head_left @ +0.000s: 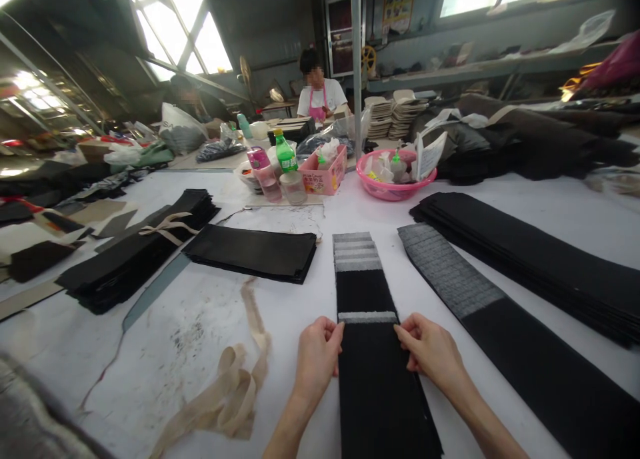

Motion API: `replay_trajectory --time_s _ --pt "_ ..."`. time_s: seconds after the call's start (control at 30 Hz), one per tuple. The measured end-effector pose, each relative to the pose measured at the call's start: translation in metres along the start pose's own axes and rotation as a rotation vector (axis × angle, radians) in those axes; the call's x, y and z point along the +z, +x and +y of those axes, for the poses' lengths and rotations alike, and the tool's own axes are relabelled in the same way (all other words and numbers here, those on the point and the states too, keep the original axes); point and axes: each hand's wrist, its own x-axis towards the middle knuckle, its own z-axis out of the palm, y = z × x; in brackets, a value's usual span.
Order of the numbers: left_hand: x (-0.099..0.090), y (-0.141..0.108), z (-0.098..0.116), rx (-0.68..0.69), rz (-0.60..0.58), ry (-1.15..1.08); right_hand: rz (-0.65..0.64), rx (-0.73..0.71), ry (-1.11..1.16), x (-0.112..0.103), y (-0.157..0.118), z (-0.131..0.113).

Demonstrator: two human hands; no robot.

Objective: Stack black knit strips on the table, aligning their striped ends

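A long black strip [380, 386] with a grey band along its far edge lies lengthwise in front of me, over other strips whose grey ends show in steps [355, 249] beyond it. My left hand [319, 354] pinches its left edge near the grey band. On the opposite edge, my right hand [431, 347] pinches the strip between thumb and fingers. To the right lies a fanned row of black strips with grey ends [453, 269].
A black stack [530, 259] is at the right. Left are a flat black pile [253, 251], a tied bundle [140, 252] and beige ribbon [235, 386]. Bottles, a pink box [324, 174] and a pink basket [395, 189] stand behind. A person [323, 98] sits across.
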Motion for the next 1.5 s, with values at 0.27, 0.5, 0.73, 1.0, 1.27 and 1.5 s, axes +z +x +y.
replay_trajectory --time_s 0.27,0.5,0.73,1.0,1.27,1.5 --pt "-0.0003 -0.0009 0.0007 0.012 0.021 0.005 -0.005 -0.002 0.011 -0.0006 -0.0016 -0.0019" --pt "0.0000 -0.0005 0.0041 -0.018 0.039 0.034 -0.008 -0.005 -0.004 0.0011 0.0005 0.0018" --pt "0.0011 -0.0012 0.0028 0.016 0.054 0.080 0.001 -0.018 -0.017 0.0005 0.0016 0.0018" --pt "0.0021 0.0000 0.0011 0.015 0.058 0.104 -0.007 -0.011 0.000 -0.0010 0.0005 -0.0023" --pt "0.0026 -0.0009 0.0032 0.027 0.055 0.139 0.013 -0.014 -0.021 0.0000 -0.0013 -0.0032" --pt "0.0030 -0.0003 0.0027 0.037 0.058 0.151 0.049 0.022 0.005 0.0009 -0.0025 -0.0065"
